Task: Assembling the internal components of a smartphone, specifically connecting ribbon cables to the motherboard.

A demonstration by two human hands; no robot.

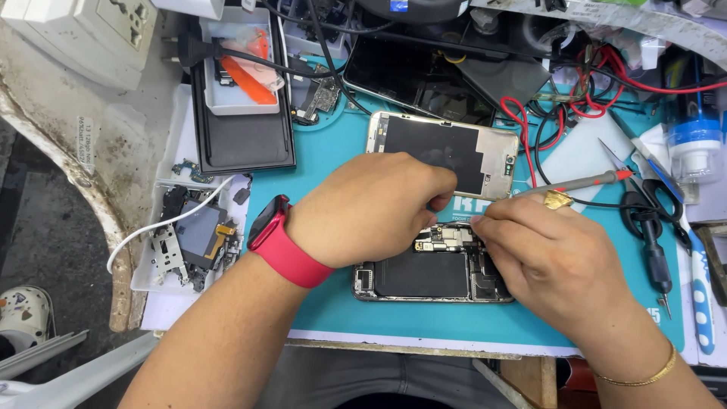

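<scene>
Bright, even light from above; sharp in the middle, softer and bent at the edges.

The teal mat [333, 303] is evenly lit and its colours are strong. Shadows are short and soft: a dark patch lies under the left hand [371, 208] on the opened phone [424, 273], just below the knuckles. Above the mat, a dark glass screen [394, 72] carries a dull sheen without harsh glare. Far left of the mat, the white socket block [98, 34] looks stretched by the wide lens. The near forearms, below the mat, are slightly soft.
</scene>
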